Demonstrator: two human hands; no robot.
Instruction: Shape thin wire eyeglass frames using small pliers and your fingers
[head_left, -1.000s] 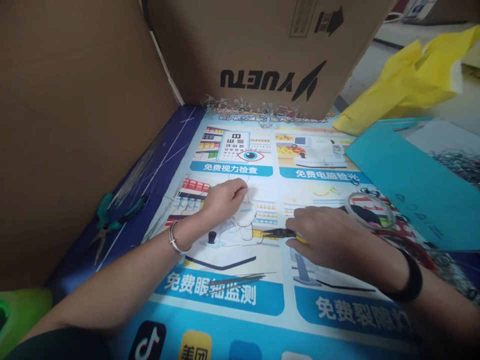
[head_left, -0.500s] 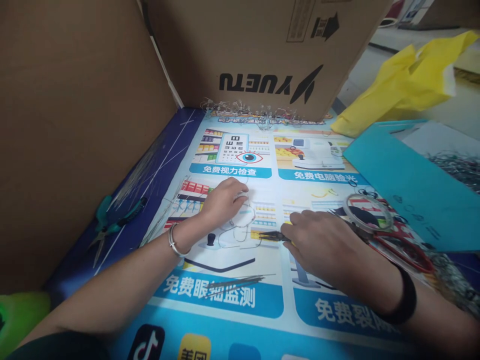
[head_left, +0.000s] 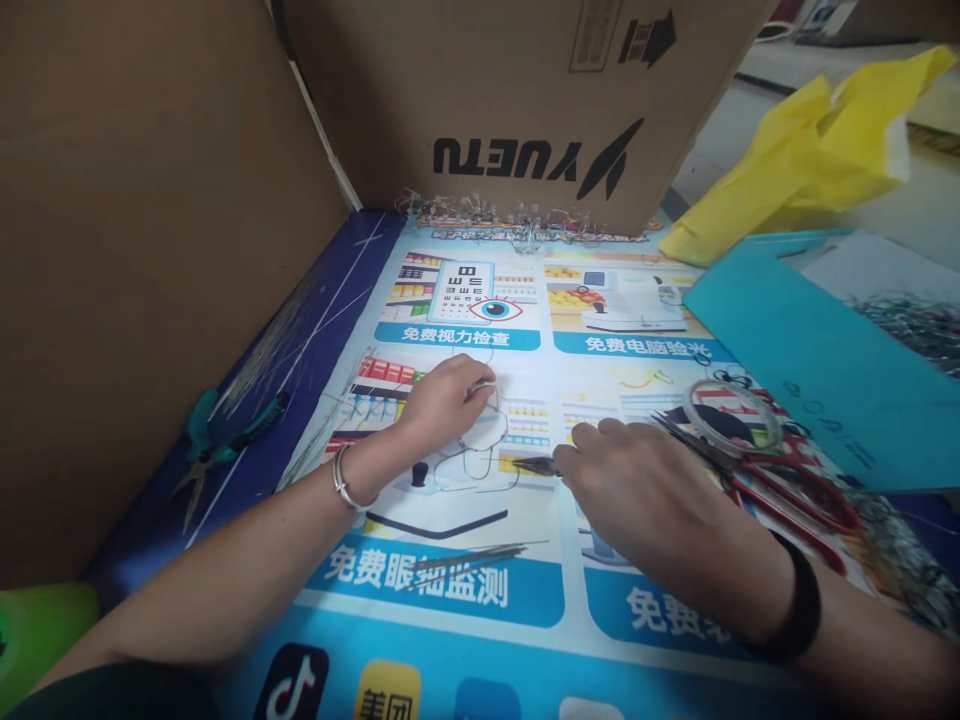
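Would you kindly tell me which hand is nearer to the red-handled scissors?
Right. The right hand, gripping dark-nosed pliers, is beside the red-handled scissors, near their blades. The left hand is farther away, on the other side of the right hand.

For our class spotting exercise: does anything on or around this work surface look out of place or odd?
Yes: the YUETU lettering on the back cardboard panel reads upside down, so the panel looks inverted. Wiry pieces lie loosely scattered along its foot, looking like spilled clutter.
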